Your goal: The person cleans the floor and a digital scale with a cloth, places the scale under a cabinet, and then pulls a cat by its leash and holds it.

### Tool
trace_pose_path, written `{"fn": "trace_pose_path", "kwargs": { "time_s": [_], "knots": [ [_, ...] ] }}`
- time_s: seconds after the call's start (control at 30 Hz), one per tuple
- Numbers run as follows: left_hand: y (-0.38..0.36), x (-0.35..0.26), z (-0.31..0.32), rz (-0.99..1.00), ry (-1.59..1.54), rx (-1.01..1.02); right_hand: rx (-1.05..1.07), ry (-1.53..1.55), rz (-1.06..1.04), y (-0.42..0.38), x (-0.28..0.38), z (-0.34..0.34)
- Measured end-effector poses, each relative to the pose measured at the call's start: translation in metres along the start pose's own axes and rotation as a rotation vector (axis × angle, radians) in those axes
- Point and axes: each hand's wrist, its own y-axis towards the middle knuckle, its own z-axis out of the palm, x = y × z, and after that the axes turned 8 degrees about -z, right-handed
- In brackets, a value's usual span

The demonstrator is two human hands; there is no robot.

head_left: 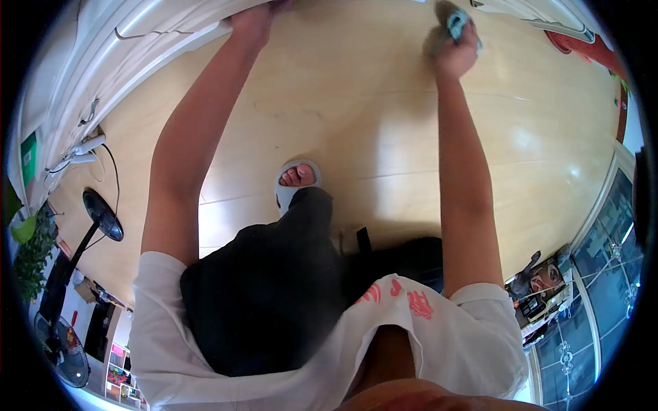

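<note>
My right hand [457, 57] is closed around a bunched pale green-grey cloth [456, 25]. It holds the cloth at the light wood-look floor [329, 116], near the top of the view, with a dark shadow beside it. My left hand [252, 25] reaches to the top edge, close to a white furniture front [164, 34]. Its fingers are cut off or blurred there, so their grip does not show.
My foot in a white slipper [299, 179] rests on the floor between my arms. A black standing fan [68, 288] and a leafy plant [31, 253] are at left. A red object [582, 46] lies upper right; glass-paned doors [596, 294] stand at right.
</note>
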Motion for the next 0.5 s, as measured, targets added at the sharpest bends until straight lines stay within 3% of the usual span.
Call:
{"fn": "trace_pose_path", "kwargs": {
  "time_s": [0.03,0.1,0.17,0.23,0.27,0.33,0.43,0.5],
  "knots": [
    [0.0,0.001,0.001,-0.007,-0.023,0.005,0.063,-0.028,-0.086,-0.002,0.016,0.006],
    [0.001,0.005,0.003,-0.027,-0.06,0.018,0.186,0.269,-0.021,-0.026,0.052,0.034],
    [0.001,0.006,0.006,-0.043,-0.093,0.03,0.338,0.165,-0.33,-0.055,0.107,0.044],
    [0.0,0.004,0.009,-0.051,-0.112,0.045,0.9,0.199,-0.336,-0.09,0.18,0.031],
    [-0.004,0.0,0.012,-0.049,-0.104,0.051,0.744,0.386,-0.414,-0.131,0.197,0.043],
    [-0.012,-0.014,0.021,-0.025,-0.058,0.11,0.717,0.466,-0.62,-0.15,0.235,0.023],
    [-0.027,-0.021,0.029,-0.004,0.005,0.219,0.831,0.567,-0.458,-0.148,0.237,0.004],
    [-0.038,-0.025,0.037,-0.015,0.03,0.187,0.729,0.641,-0.179,-0.136,0.213,-0.011]
  ]
}}
